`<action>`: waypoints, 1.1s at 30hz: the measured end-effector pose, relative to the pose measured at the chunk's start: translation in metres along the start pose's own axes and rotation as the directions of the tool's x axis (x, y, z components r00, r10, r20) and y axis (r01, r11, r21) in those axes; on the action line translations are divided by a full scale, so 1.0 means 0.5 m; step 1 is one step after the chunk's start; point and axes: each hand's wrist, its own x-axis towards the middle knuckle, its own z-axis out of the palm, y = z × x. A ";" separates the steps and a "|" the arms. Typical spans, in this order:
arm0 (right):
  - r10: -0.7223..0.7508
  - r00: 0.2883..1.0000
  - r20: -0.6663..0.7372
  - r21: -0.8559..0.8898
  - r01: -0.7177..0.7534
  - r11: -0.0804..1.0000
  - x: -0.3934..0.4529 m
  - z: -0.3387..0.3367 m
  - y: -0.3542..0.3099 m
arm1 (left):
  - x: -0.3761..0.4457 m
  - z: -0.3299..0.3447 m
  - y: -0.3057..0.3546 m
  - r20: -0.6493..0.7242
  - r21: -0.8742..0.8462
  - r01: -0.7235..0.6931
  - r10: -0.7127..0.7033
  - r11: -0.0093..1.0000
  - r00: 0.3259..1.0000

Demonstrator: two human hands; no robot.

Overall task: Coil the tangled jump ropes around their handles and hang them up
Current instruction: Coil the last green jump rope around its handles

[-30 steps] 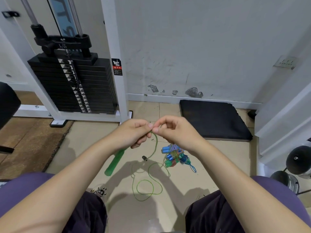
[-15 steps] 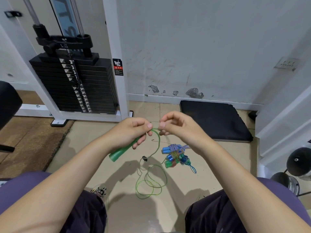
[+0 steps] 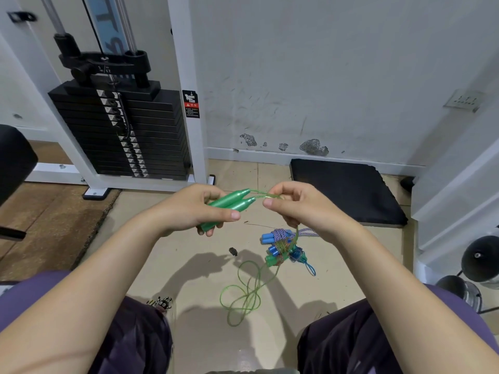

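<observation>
My left hand [image 3: 189, 211] grips two green jump rope handles [image 3: 229, 203] side by side, their tips pointing right. My right hand [image 3: 299, 206] pinches the thin green rope [image 3: 266, 195] just past those tips. The rest of that green rope hangs down and lies in loose loops [image 3: 244, 295] on the floor between my knees. A pile of coiled jump ropes [image 3: 283, 247] with blue and green handles lies on the floor below my right hand.
A black weight stack [image 3: 121, 130] in a white frame stands at the back left. A black mat [image 3: 348, 190] lies against the wall on the right. Dumbbell ends [image 3: 480, 257] sit at the far right. A small dark object [image 3: 232, 251] lies on the tiles.
My left hand has turned both green handles level and together, tips toward the right hand. The hanging rope has swung right, and its floor loops have shifted.
</observation>
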 end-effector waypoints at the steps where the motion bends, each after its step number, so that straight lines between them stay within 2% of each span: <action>1: 0.012 1.000 0.015 -0.004 -0.012 1.000 -0.002 0.003 -0.002 | -0.001 0.005 0.001 -0.004 0.005 -0.005 0.005 1.000 1.000; 5: -0.018 0.999 0.040 -0.013 0.019 1.000 -0.005 0.026 -0.007 | -0.003 0.029 0.007 0.035 0.042 -0.008 0.006 0.999 0.999; 11: -0.085 0.996 0.005 -0.027 0.085 0.996 -0.001 0.046 -0.004 | -0.003 0.044 0.011 0.083 0.071 -0.014 0.008 0.997 0.996; 19: -0.067 0.993 -0.099 0.073 0.074 0.995 0.004 0.018 -0.005 | -0.001 0.020 0.004 0.188 -0.051 -0.021 0.030 0.998 0.982; 20: -0.069 0.991 -0.118 0.071 0.078 0.994 0.004 0.015 -0.007 | 0.000 0.018 0.004 0.154 -0.096 -0.032 0.046 0.995 0.987; 22: -0.068 0.981 -0.183 0.086 0.085 0.993 0.006 0.006 -0.008 | 0.006 0.010 0.006 -0.010 -0.210 -0.066 0.066 0.975 0.998; 24: -0.069 0.965 -0.252 0.107 0.098 0.989 0.010 -0.005 -0.006 | 0.011 0.000 0.008 -0.203 -0.304 -0.126 0.066 0.944 0.977; 26: -0.058 0.947 -0.315 0.067 0.083 0.994 0.014 -0.008 -0.001 | 0.014 -0.005 0.007 -0.311 -0.312 -0.162 0.060 0.936 0.948; 29: -0.049 0.948 -0.316 -0.119 0.011 0.993 0.013 0.004 0.003 | 0.015 0.005 0.001 -0.331 -0.209 -0.144 0.069 0.967 0.941; 33: -0.061 0.985 -0.161 -0.338 0.003 0.941 0.004 0.027 -0.004 | 0.017 0.020 0.000 -0.253 -0.076 -0.094 0.072 0.993 0.965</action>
